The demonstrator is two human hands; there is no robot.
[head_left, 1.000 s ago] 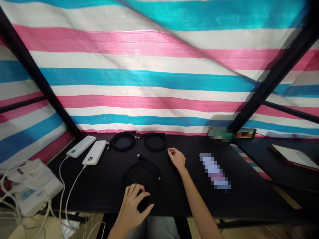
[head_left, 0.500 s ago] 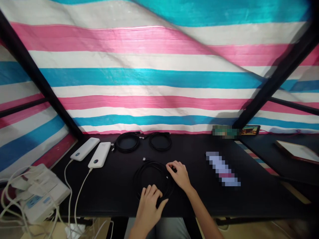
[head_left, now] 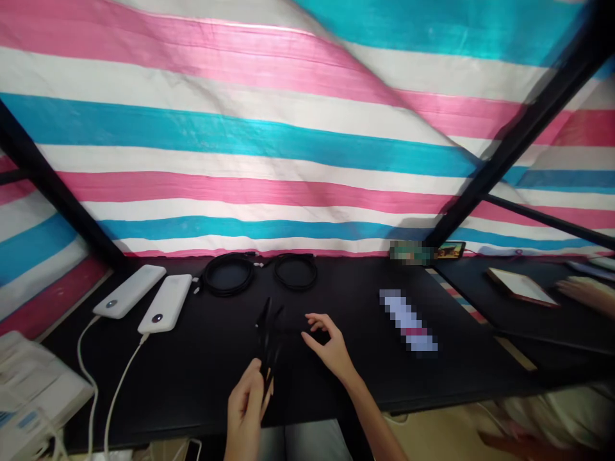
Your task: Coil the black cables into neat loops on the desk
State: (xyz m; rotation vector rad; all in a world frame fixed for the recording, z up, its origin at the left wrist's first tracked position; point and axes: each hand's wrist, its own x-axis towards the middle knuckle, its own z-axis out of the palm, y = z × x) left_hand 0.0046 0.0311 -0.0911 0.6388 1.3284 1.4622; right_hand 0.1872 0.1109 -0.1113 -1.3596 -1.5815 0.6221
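My left hand (head_left: 247, 403) is closed on a coiled black cable (head_left: 268, 339) and holds it lifted edge-on above the black table (head_left: 192, 378). My right hand (head_left: 327, 346) hovers just right of the coil with its fingers spread, close to the cable's right side; I cannot tell whether it touches it. Two more coiled black cables (head_left: 228, 275) (head_left: 295, 270) lie flat at the back of the table.
Two white power banks (head_left: 129, 299) (head_left: 166, 312) with white leads lie at the back left. A white box (head_left: 29, 397) with cords sits at the far left. A blurred strip (head_left: 408, 320) lies to the right. Another person's hand (head_left: 579, 291) rests beside a tablet (head_left: 521, 286) on the neighbouring table.
My left hand has picked the near coil up off the table and turned it on edge. My right hand has moved in from the back to the coil's right side. The view swung right.
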